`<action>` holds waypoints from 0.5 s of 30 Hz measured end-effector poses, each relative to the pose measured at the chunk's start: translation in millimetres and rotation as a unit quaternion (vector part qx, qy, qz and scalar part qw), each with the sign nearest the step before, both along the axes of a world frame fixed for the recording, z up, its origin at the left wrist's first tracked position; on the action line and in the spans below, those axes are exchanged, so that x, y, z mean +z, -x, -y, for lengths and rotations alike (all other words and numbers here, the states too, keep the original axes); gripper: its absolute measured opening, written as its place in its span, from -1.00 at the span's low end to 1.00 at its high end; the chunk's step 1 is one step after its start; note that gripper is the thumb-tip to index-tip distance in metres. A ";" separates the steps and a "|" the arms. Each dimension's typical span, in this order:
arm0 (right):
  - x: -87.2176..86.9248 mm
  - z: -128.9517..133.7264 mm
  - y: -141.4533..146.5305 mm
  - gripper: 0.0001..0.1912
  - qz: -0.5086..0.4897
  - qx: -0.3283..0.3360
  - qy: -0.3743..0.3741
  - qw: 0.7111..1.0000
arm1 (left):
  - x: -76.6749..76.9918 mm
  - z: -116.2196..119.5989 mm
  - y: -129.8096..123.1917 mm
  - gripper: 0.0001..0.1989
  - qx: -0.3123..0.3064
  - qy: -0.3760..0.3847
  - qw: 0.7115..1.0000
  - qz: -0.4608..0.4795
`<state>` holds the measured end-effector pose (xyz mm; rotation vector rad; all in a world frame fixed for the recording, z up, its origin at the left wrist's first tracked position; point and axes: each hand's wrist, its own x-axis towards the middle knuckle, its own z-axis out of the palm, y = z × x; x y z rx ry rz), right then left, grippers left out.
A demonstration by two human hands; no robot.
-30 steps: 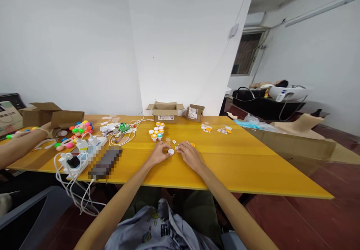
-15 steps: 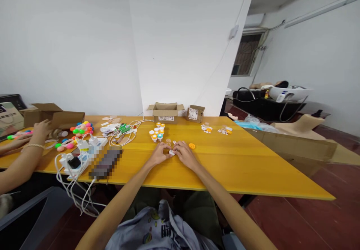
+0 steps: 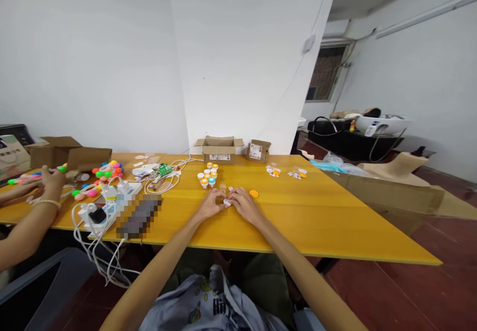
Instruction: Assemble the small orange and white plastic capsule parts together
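Left hand [image 3: 209,206] and right hand [image 3: 242,205] together, pinched on white cap [image 3: 226,202], low over worktop [image 3: 298,211] for steadiness; orange cap [image 3: 254,193] just right.

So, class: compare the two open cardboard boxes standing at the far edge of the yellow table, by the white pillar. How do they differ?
The left box is wider and faces the camera squarely; the right box is smaller and turned at an angle. The left box spreads flaps to both sides; the right box shows one raised flap. Both are brown, open-topped, carry a white label and rest on the table.
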<state>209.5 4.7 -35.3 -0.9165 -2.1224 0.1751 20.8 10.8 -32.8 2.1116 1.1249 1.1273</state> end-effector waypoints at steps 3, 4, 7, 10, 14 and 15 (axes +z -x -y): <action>0.0 -0.2 -0.2 -0.80 0.000 0.001 0.002 1.000 | 0.4 -0.2 0.2 -0.82 0.000 0.003 1.000 -0.004; 0.0 -0.3 -0.4 -0.80 0.001 0.001 0.002 1.000 | 0.7 0.1 0.3 -0.82 -0.001 0.003 1.000 -0.005; -0.2 0.1 -1.0 -0.81 0.004 -0.005 0.002 1.000 | 1.8 1.3 0.5 -0.80 -0.002 0.004 1.000 -0.005; 1.1 2.2 -1.0 -0.79 0.012 -0.018 0.002 1.000 | 3.1 2.9 0.5 -0.79 0.001 0.007 1.000 -0.006; 4.8 6.9 -0.5 -0.77 0.024 -0.033 -0.003 0.999 | 4.5 4.0 0.1 -0.82 0.001 0.005 1.000 -0.009; 5.7 8.1 -0.4 -0.76 0.026 -0.036 -0.007 0.999 | 4.6 4.0 0.0 -0.81 0.001 0.005 1.000 -0.009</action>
